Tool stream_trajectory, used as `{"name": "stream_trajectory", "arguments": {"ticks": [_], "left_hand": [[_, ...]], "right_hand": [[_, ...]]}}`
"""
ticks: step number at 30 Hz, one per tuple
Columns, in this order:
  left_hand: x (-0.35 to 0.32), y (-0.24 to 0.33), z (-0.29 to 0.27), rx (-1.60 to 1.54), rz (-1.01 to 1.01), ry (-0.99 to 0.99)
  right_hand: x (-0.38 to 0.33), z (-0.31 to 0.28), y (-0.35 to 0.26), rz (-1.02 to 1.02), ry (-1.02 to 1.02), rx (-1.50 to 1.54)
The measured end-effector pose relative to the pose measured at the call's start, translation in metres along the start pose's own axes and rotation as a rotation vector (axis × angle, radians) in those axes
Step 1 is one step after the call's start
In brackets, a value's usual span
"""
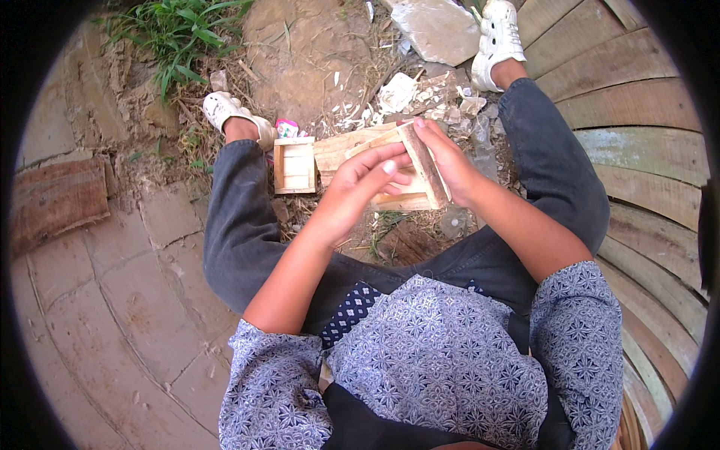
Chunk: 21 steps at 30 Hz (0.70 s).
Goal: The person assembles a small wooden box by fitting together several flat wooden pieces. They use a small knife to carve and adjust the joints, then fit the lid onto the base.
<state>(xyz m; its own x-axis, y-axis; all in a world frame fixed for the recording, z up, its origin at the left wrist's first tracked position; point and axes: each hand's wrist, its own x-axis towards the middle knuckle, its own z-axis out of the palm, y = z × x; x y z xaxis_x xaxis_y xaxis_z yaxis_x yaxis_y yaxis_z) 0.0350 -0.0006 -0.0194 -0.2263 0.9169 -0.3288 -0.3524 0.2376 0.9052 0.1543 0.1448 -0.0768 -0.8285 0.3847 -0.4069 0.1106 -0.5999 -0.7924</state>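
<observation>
Between my knees I hold a small wooden box (422,166) of pale boards, tilted, with a darker rough strip along its side. My right hand (454,169) is closed round the right side of this box, its fingers mostly hidden behind the wood. At the box's left side is my left hand (366,184), fingers stretched out and partly over the opening, thumb raised. Those fingertips are against or just inside the box; I cannot tell which. A second small wooden box (295,166) rests on the ground to the left, beside a pale wooden board (334,152).
White shards (397,94) and wood chips litter the ground ahead, near a flat stone slab (435,30). A pink packet (286,129) lies by my left shoe (229,112). Curved wooden planks (630,105) line the right side; paving (112,315) spreads left.
</observation>
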Motion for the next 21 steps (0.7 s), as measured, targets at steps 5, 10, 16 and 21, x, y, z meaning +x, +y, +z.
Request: {"name": "stream_trajectory", "arguments": {"ticks": [5,10,16,21], "left_hand": [[-0.005,-0.005,0.01,0.966,0.357,0.073],[0.004,-0.016,0.003,0.951,0.426,0.191],[0.008,-0.014,-0.009,0.467,0.358,0.314],[0.006,-0.011,-0.012,0.528,0.412,0.342]], "right_hand": [[-0.001,0.008,-0.004,0.105,0.04,0.231],[-0.007,0.021,-0.014,-0.02,0.099,0.3],[-0.003,0.006,-0.036,-0.17,0.096,-0.053],[-0.002,-0.003,-0.046,-0.424,0.113,-0.256]]}}
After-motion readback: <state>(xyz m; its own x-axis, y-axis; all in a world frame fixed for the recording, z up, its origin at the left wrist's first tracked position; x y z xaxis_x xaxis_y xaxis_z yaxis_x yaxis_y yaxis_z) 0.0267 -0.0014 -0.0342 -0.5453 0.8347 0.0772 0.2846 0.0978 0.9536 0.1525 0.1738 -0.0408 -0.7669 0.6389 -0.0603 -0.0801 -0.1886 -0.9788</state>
